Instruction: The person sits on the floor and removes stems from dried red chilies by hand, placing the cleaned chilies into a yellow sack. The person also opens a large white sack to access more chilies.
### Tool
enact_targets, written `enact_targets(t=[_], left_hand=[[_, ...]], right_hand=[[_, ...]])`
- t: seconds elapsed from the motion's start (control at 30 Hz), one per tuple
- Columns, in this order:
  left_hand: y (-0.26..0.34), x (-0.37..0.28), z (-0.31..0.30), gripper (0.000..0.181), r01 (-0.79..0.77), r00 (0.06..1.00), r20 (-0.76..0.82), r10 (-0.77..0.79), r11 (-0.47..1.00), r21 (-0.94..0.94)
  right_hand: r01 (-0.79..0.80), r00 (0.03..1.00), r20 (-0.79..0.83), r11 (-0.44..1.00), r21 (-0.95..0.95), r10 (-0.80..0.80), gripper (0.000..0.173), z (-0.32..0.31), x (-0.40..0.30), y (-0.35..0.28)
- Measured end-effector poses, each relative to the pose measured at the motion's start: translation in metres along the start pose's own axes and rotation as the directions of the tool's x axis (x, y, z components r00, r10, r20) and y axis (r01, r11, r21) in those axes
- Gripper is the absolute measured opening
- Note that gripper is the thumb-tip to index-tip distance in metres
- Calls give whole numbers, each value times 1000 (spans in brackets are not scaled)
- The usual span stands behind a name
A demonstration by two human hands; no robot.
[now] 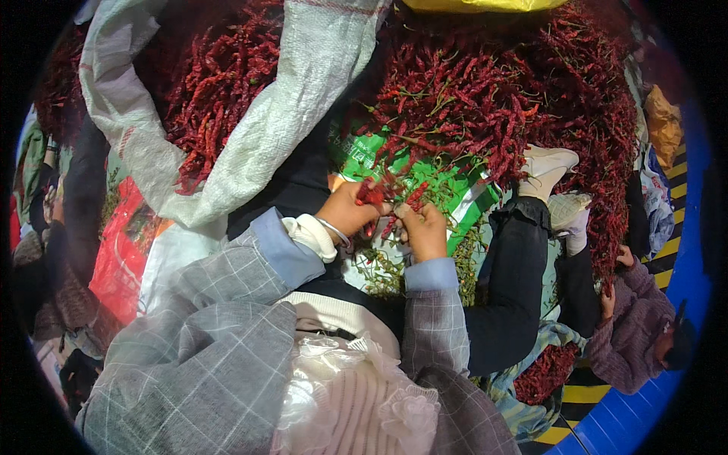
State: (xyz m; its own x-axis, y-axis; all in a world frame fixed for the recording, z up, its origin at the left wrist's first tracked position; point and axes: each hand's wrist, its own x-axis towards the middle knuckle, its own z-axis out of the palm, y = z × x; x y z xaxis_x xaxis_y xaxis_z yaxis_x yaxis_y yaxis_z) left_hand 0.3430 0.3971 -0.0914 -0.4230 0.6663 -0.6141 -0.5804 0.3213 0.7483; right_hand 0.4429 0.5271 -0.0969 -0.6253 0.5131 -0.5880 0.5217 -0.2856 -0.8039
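Observation:
My left hand [351, 211], with a light bracelet at the wrist, is closed around several dried red chillies [371, 194]. Close beside it on the right, my right hand [422, 224] pinches a dried red chilli [418, 194] between thumb and fingers. The fingertips of both hands nearly meet. Beneath them lie a green printed plastic bag [467, 213] and many loose green stems [378, 273]. A large heap of dried red chillies with stems [455, 96] spreads just beyond the hands.
An open white woven sack [307, 74] of chillies stands at upper left, near a red and white bag [122, 250]. Light shoes [546, 165] touch the heap's edge. A co-worker in a purple knit sleeve [631, 330] reaches into the heap at right. A patterned cloth holds more chillies [546, 372].

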Motion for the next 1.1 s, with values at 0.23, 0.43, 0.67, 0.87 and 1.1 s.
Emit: enact_targets(t=[0.23,0.43,0.67,0.87,1.1], left_hand=[[-6,-3,2,26,-208,971,145,188,969,135],[-19,1,3,23,-312,950,74,303,935,171],[-3,-4,1,16,-151,986,72,147,987,53],[-3,-11,4,15,-279,960,53,274,938,205],[-26,3,7,24,-222,973,-17,229,957,186]], right_hand=[[-33,998,66,980,196,20,10,-4,-17,-12],[192,975,-97,978,-87,-200,9,-5,-15,-10],[-150,969,242,689,709,-38,3,-4,-30,-18],[-34,968,225,828,559,-112,5,-8,-36,-4],[229,972,-6,939,255,-235,8,-13,-20,4]])
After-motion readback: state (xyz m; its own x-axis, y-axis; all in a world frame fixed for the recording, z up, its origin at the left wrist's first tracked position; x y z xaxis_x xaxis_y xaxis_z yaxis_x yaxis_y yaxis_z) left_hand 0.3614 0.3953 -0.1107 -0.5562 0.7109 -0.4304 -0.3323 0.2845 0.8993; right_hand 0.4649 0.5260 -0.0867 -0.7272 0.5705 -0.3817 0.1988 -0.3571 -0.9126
